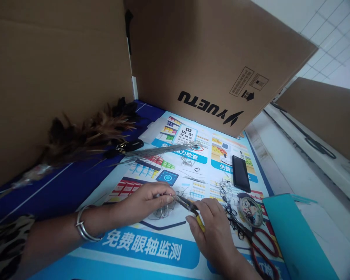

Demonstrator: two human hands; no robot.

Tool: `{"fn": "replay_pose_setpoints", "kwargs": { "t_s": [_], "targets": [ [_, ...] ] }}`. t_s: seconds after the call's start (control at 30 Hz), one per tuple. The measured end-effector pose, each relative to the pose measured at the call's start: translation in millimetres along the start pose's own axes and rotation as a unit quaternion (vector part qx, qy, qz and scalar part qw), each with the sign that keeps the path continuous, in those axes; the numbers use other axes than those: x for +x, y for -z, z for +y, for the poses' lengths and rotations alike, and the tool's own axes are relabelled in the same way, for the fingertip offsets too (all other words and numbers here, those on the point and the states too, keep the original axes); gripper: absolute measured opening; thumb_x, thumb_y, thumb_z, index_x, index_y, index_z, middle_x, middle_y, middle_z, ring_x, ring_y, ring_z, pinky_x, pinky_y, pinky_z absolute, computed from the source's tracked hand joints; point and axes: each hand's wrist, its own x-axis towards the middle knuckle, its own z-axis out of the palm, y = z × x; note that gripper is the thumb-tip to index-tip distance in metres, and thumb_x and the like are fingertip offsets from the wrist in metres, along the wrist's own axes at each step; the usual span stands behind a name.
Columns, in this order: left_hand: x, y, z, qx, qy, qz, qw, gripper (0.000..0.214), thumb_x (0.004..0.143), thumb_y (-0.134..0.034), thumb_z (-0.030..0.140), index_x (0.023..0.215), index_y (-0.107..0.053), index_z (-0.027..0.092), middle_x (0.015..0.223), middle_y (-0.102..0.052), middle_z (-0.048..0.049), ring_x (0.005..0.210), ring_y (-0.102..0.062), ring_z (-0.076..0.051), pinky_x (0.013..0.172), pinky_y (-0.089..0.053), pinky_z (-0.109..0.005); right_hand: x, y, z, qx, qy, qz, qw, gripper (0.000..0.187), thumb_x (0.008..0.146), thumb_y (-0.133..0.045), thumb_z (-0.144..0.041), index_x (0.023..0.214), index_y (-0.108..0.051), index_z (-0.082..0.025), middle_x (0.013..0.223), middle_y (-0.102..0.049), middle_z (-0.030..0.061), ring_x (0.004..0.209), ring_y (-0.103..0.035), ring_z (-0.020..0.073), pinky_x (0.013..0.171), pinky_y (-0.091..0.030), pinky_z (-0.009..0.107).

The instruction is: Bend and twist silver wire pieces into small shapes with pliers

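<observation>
Thumb and fingers of my left hand (159, 196) pinch a thin wire piece (164, 210), bent into loops, with small pinkish dots near the fingertips. My right hand (216, 225) is wrapped round the yellow handles of a pair of pliers (189, 205). The jaws point left and meet the wire just beside my left fingertips. Whether they grip it, I cannot tell. Beyond my hands lie a bundle of straight wires (166, 151) and a few short wire lengths (194, 179) on the printed sheet.
Red-handled scissors (264, 243), a round tape roll (250, 210) and tangled black loops (231, 214) lie right. Behind them is a black phone-like slab (240, 173); a teal box (297, 237) stands far right. Brown feathers (90, 130) lie left. Cardboard walls (216, 58) enclose the back.
</observation>
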Motion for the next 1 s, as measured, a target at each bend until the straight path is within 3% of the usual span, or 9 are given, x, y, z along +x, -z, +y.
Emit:
{"fn": "replay_pose_setpoints", "kwargs": {
  "t_s": [0.5, 1.0],
  "targets": [
    [-1.4, -2.6, -6.0, 0.007, 0.003, -0.017, 1.0, 0.025, 0.09, -0.043, 0.032, 0.089, -0.061, 0.015, 0.084, -0.058, -0.003, 0.078, -0.053, -0.015, 0.07, -0.041, -0.025, -1.0, -0.9, -9.1, -0.03, -0.019, -0.013, 0.999, 0.023, 0.084, -0.052, -0.029, 0.104, -0.052, -0.017, 0.092, -0.056, 0.0102, 0.085, -0.049, 0.0248, 0.073, -0.041, 0.04],
    [-1.9, -5.7, -3.8, -0.061, 0.066, -0.037, 0.995, 0.023, 0.086, -0.047, 0.034, 0.077, -0.055, 0.014, 0.073, -0.05, 0.0013, 0.068, -0.047, -0.013, 0.063, -0.038, -0.022, -2.5, -13.5, -2.4, -0.062, 0.002, -0.019, 0.998, 0.019, 0.087, -0.049, -0.03, 0.1, -0.052, -0.016, 0.087, -0.054, 0.008, 0.082, -0.046, 0.0229, 0.07, -0.039, 0.036]
  ]
}}
